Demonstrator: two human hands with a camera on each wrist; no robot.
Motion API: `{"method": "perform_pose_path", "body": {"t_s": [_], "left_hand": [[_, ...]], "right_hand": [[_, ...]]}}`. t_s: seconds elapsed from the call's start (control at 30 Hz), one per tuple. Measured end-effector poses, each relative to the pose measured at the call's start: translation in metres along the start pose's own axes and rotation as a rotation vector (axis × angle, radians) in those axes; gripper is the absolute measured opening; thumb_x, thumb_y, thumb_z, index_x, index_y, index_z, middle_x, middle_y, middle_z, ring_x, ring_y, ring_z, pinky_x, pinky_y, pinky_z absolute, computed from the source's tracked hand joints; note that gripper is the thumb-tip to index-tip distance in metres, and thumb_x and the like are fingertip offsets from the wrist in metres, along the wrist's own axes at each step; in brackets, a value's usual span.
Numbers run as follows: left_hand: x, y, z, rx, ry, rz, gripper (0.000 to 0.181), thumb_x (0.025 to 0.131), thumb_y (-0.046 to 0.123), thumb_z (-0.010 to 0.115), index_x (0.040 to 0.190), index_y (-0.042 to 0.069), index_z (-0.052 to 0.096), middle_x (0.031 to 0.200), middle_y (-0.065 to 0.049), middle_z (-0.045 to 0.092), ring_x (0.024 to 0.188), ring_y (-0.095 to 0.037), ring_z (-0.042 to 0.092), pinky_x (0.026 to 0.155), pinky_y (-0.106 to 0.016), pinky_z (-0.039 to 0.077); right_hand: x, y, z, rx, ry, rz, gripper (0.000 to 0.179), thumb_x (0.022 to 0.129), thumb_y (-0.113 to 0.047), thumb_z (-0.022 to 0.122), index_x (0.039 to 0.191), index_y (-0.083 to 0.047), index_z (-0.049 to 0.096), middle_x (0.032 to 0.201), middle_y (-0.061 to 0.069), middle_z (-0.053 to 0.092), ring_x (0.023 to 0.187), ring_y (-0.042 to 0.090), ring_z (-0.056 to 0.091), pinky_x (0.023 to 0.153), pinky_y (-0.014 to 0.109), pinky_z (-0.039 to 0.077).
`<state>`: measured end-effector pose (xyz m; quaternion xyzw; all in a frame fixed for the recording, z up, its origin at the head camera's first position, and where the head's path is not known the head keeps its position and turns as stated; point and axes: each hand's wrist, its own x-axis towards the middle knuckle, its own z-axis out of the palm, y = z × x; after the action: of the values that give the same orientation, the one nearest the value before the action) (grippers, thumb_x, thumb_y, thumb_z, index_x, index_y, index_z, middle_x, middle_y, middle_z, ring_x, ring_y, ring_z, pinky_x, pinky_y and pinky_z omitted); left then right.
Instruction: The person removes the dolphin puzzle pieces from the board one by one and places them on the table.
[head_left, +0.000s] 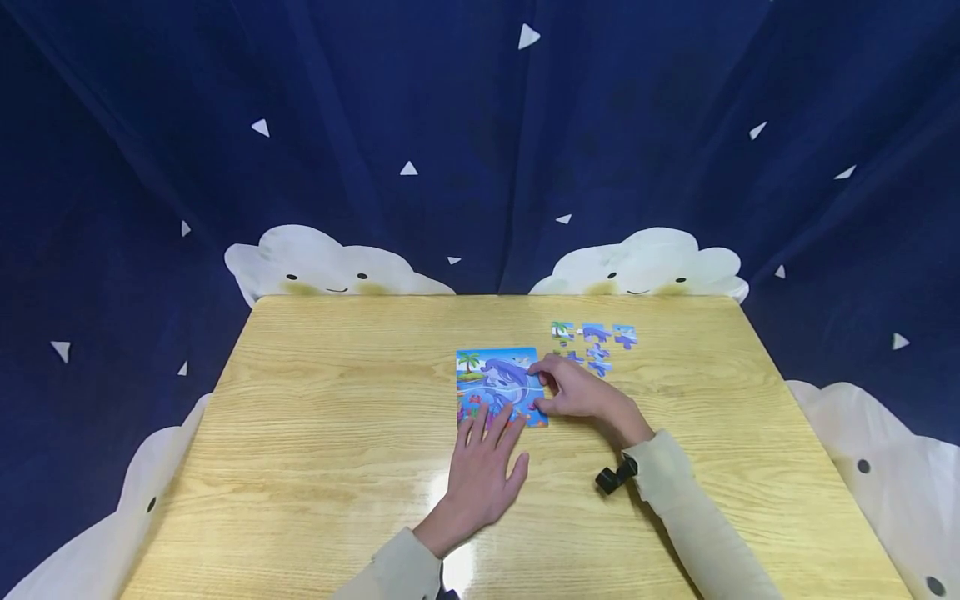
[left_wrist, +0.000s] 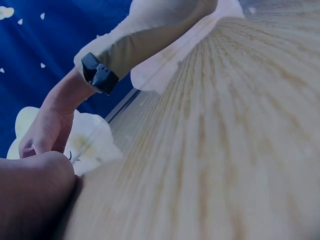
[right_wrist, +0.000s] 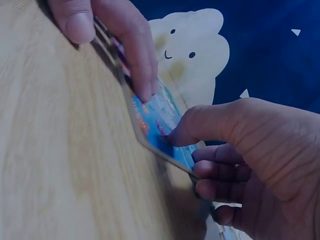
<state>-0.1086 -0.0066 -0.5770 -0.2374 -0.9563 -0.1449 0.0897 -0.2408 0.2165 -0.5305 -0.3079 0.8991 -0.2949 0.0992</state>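
Note:
A square dolphin jigsaw puzzle (head_left: 504, 377) lies on the wooden table, its picture showing dolphins, a palm tree and blue sea. Fingers spread, my left hand (head_left: 483, 471) rests with its fingertips on the puzzle's near edge. My right hand (head_left: 573, 392) grips the puzzle at its right side. In the right wrist view the thumb (right_wrist: 192, 127) presses on the blue picture while the other fingers (right_wrist: 220, 172) curl at the edge. Those fingers hide part of that side. Several loose jigsaw pieces (head_left: 597, 333) lie just beyond the right hand.
The wooden table (head_left: 322, 450) reaches a dark blue curtain (head_left: 450, 125) with white triangles at the back and sides. Cloud shapes (head_left: 330, 258) line the table's far edge. A black wrist camera (head_left: 617, 477) is strapped at the right sleeve.

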Motion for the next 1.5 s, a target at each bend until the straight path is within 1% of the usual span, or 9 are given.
{"method": "perform_pose_path", "body": {"t_s": [0.27, 0.37, 0.5, 0.63, 0.87, 1.03, 1.23, 1.4, 1.5], "left_hand": [[0.0, 0.0, 0.001, -0.001, 0.012, -0.002, 0.055, 0.107, 0.047, 0.043, 0.157, 0.024, 0.048, 0.166, 0.0, 0.039, 0.155, -0.039, 0.027, 0.119, -0.055, 0.027], [0.0, 0.0, 0.002, 0.0, 0.01, -0.005, 0.055, 0.107, 0.047, 0.043, 0.157, 0.025, 0.048, 0.167, 0.0, 0.038, 0.155, -0.039, 0.027, 0.119, -0.054, 0.026], [0.0, -0.001, 0.002, 0.004, 0.014, -0.001, 0.056, 0.106, 0.047, 0.043, 0.157, 0.025, 0.048, 0.166, 0.0, 0.038, 0.155, -0.039, 0.028, 0.119, -0.054, 0.027], [-0.001, -0.001, 0.003, 0.011, 0.028, 0.006, 0.056, 0.106, 0.047, 0.044, 0.157, 0.024, 0.049, 0.166, -0.001, 0.04, 0.155, -0.04, 0.029, 0.118, -0.054, 0.028], [0.0, -0.002, 0.005, 0.014, 0.075, 0.021, 0.055, 0.105, 0.046, 0.046, 0.154, 0.023, 0.052, 0.163, -0.003, 0.044, 0.153, -0.041, 0.032, 0.117, -0.054, 0.03], [0.0, -0.002, 0.005, 0.018, 0.042, 0.008, 0.055, 0.106, 0.047, 0.043, 0.156, 0.024, 0.05, 0.164, -0.002, 0.041, 0.154, -0.04, 0.03, 0.118, -0.054, 0.028], [0.0, -0.001, 0.003, 0.033, 0.018, -0.002, 0.056, 0.106, 0.047, 0.042, 0.157, 0.024, 0.049, 0.166, -0.001, 0.039, 0.154, -0.04, 0.03, 0.118, -0.054, 0.027], [0.0, 0.0, 0.001, 0.026, -0.005, -0.013, 0.057, 0.106, 0.048, 0.042, 0.159, 0.025, 0.046, 0.167, 0.0, 0.037, 0.154, -0.04, 0.029, 0.119, -0.054, 0.027], [0.0, 0.0, 0.002, 0.025, -0.005, -0.013, 0.057, 0.106, 0.048, 0.042, 0.159, 0.025, 0.046, 0.167, 0.0, 0.037, 0.154, -0.04, 0.029, 0.119, -0.054, 0.026]], "right_hand": [[0.005, -0.001, -0.002, 0.021, -0.036, 0.064, 0.047, 0.079, -0.016, 0.084, 0.119, -0.001, 0.065, 0.089, 0.006, 0.058, 0.073, 0.013, 0.052, 0.069, 0.03, 0.049], [0.005, -0.002, -0.001, 0.031, -0.028, 0.074, 0.049, 0.078, -0.018, 0.086, 0.117, -0.001, 0.062, 0.091, 0.008, 0.058, 0.075, 0.015, 0.052, 0.069, 0.03, 0.048], [0.005, -0.003, 0.002, 0.046, 0.013, 0.059, 0.049, 0.079, -0.02, 0.089, 0.114, -0.001, 0.06, 0.091, 0.01, 0.058, 0.075, 0.017, 0.053, 0.068, 0.03, 0.047], [0.004, -0.004, 0.005, 0.049, 0.045, 0.054, 0.046, 0.08, -0.022, 0.087, 0.112, -0.003, 0.059, 0.089, 0.008, 0.058, 0.073, 0.015, 0.052, 0.068, 0.029, 0.046], [0.004, -0.014, 0.011, 0.067, 0.098, 0.086, 0.036, 0.084, -0.013, 0.077, 0.111, -0.002, 0.057, 0.082, 0.007, 0.056, 0.067, 0.012, 0.048, 0.061, 0.028, 0.043], [0.003, -0.019, 0.017, 0.042, 0.147, 0.126, 0.039, 0.083, -0.015, 0.079, 0.111, -0.003, 0.056, 0.08, 0.005, 0.055, 0.066, 0.013, 0.047, 0.06, 0.028, 0.04], [0.0, -0.021, 0.026, 0.012, 0.229, 0.154, 0.042, 0.083, -0.02, 0.082, 0.112, -0.005, 0.056, 0.084, 0.002, 0.056, 0.07, 0.014, 0.05, 0.062, 0.029, 0.043], [-0.001, -0.022, 0.033, 0.017, 0.313, 0.156, 0.037, 0.082, -0.016, 0.079, 0.11, -0.004, 0.058, 0.084, 0.004, 0.057, 0.07, 0.013, 0.049, 0.061, 0.029, 0.042], [-0.001, -0.023, 0.035, 0.015, 0.35, 0.181, 0.037, 0.08, -0.015, 0.078, 0.11, -0.004, 0.059, 0.083, 0.004, 0.056, 0.067, 0.013, 0.047, 0.06, 0.028, 0.04]]}}
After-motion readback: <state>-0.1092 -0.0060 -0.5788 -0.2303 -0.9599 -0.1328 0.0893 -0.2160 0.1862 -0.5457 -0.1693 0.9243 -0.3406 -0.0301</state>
